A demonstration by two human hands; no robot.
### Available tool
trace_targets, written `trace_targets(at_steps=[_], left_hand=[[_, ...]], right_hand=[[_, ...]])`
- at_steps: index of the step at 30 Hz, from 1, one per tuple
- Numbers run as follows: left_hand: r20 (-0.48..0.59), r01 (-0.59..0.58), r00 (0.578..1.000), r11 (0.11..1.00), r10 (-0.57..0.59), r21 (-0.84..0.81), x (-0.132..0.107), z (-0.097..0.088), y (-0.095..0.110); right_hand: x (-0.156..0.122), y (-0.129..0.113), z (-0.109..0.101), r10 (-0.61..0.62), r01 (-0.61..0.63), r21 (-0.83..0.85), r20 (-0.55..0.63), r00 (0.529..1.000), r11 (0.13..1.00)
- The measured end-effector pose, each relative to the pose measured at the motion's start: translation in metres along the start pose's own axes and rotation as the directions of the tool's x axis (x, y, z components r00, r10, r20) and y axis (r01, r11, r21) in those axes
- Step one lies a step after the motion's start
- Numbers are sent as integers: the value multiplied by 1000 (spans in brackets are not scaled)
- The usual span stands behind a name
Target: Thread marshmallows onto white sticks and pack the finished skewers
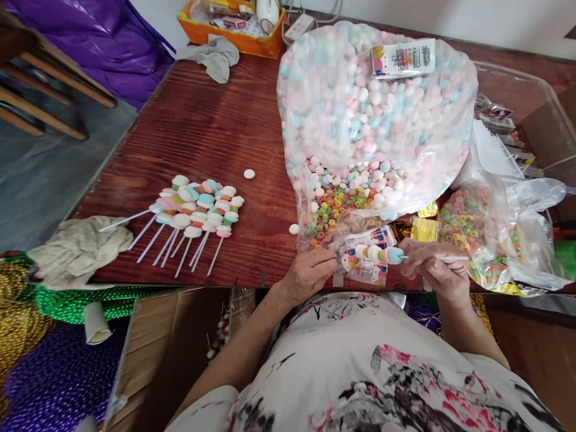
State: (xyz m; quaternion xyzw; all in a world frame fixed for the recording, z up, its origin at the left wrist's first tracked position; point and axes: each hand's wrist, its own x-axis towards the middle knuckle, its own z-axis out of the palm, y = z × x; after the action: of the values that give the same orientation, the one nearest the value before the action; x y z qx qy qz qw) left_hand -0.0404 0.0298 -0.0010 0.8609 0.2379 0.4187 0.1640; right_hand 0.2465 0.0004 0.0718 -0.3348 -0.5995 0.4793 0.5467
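Observation:
At the table's near edge my right hand point(438, 270) pinches the white stick of a marshmallow skewer point(382, 254) threaded with pastel pieces. My left hand point(310, 273) is closed on the mouth of a small printed clear sleeve point(365, 257), and the skewer's candy end sits inside that sleeve. A pile of several finished skewers point(193, 213) lies on the wooden table point(216, 132) to the left. A big clear bag of pastel marshmallows point(373, 114) lies just beyond my hands, with coloured cereal rings point(335, 207) at its near edge.
A second bag of cereal rings point(472, 231) and gold twist ties point(425, 228) lie at the right. Two loose marshmallows point(249, 174) sit on the wood. A crumpled cloth point(78, 249) rests at the left edge, an orange tray point(234, 24) at the back, a clear bin point(517, 102) far right.

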Motion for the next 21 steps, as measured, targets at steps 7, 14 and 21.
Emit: trace_targets(at_steps=[7, 14, 21], left_hand=[[-21, 124, 992, 987, -123, 98, -1, 7, 1], [-60, 119, 992, 988, -113, 99, -2, 7, 2], [-77, 86, 994, 995, -81, 57, 0, 9, 3]], right_hand=[[-14, 3, -1, 38, -33, 44, -100, 994, 998], [-15, 2, 2, 81, -67, 62, -252, 964, 996], [-16, 7, 2, 31, -10, 78, -278, 960, 997]])
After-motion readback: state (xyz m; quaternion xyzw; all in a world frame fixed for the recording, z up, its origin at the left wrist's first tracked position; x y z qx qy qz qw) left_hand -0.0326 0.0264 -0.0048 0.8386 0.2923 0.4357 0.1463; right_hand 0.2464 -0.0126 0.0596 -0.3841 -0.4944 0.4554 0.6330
